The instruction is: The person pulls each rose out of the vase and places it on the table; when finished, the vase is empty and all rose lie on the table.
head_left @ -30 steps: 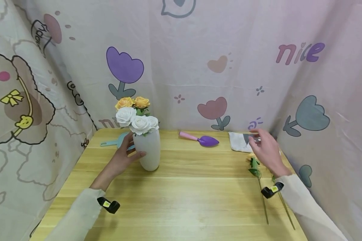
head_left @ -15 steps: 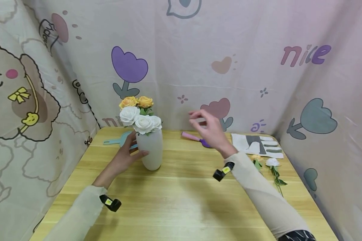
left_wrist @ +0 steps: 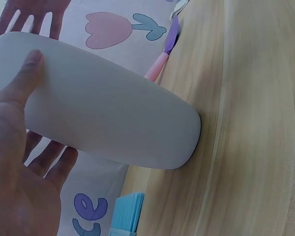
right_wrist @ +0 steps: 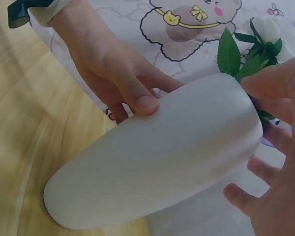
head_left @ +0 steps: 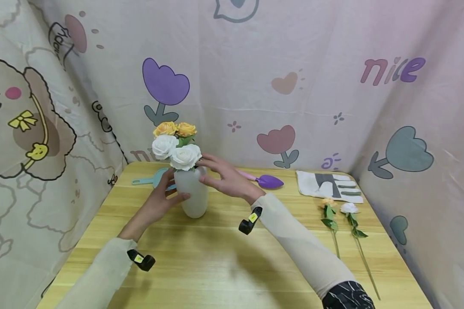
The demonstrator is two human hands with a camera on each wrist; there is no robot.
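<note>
A white vase point(head_left: 192, 193) stands upright on the table, holding yellow roses point(head_left: 165, 129) and white roses point(head_left: 185, 157). My left hand point(head_left: 160, 206) grips its left side, thumb across the front and fingers behind. At the rim, my right hand point(head_left: 228, 178) reaches in from the right with fingers spread and slightly bent. Its thumb is right by the vase mouth, and its upper fingertips overlap the flower heads. Green leaves point(right_wrist: 229, 55) rise from the mouth beside those fingertips in the right wrist view. The flower stems inside the vase are hidden.
A purple trowel point(head_left: 269, 182) with a pink handle lies behind my right hand. White-and-grey gloves point(head_left: 328, 187) lie at the back right, with a yellow rose point(head_left: 329, 214) and white rose point(head_left: 349, 208) before them. A light blue brush point(left_wrist: 128, 211) lies behind the vase.
My right hand has swept left from the loose roses and gloves to the vase's rim. My left hand keeps its grip on the vase. One white rose at the right is now out of sight.
</note>
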